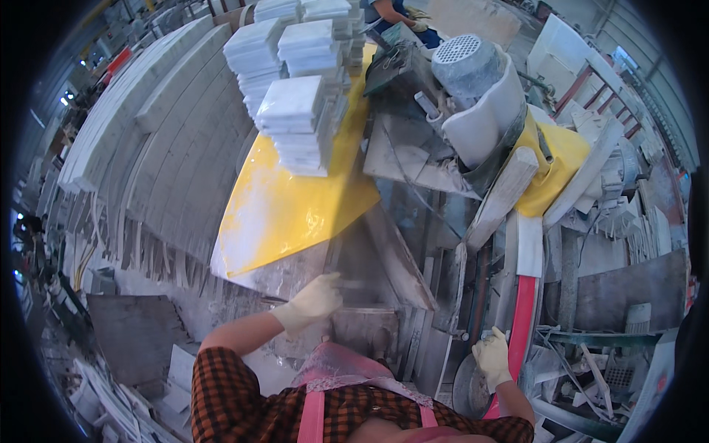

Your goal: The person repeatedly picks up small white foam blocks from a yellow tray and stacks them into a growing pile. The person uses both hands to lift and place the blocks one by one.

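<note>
My left hand point(313, 301), in a cream glove, is held over the wet grey surface just below the near corner of a yellow sheet point(295, 214). Its fingers reach forward, loosely apart, with nothing seen in them. My right hand point(493, 359), gloved alike, is beside a red strip point(523, 314) and next to a grey round disc point(468, 385). Its fingers are curled; what they close on, if anything, is too small to make out. A white stone piece point(529, 247) lies at the far end of the red strip. White stone tiles point(290, 97) are stacked on the yellow sheet.
A dusty machine with a round motor point(465, 63) stands ahead, yellow cloth point(552, 159) draped beside it. Long stone slabs point(188, 140) lean at the left. Broken stone pieces point(125, 399) lie lower left. Another person point(402, 16) sits at the far top.
</note>
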Tool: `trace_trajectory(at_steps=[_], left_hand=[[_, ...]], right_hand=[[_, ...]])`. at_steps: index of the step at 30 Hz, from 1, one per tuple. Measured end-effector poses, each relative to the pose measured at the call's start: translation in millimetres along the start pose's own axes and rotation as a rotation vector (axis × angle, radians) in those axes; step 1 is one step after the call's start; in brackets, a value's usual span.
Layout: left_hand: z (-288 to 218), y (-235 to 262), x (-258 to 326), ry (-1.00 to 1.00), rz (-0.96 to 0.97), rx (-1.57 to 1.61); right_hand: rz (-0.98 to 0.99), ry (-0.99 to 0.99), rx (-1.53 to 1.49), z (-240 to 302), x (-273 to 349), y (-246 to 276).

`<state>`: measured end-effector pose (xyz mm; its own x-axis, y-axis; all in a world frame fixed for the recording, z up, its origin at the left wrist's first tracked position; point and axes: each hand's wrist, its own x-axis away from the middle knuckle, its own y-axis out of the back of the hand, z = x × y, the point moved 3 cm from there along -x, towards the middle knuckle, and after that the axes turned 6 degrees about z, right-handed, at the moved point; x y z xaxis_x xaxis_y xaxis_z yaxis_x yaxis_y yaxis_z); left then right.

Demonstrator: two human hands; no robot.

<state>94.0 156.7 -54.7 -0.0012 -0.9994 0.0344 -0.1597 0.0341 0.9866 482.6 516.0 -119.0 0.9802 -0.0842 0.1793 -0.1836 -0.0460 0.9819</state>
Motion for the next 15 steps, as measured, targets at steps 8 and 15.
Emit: trace_trajectory(at_steps=[8, 15], left_hand=[[-7, 16, -1, -0.01, -0.002, -0.016], [-11, 23, -3, -0.046, -0.071, -0.055]], right_hand=[[0.042, -0.105, 0.11, 14, -5, 18], [0.205, -0.136, 0.148, 20, -13, 37]])
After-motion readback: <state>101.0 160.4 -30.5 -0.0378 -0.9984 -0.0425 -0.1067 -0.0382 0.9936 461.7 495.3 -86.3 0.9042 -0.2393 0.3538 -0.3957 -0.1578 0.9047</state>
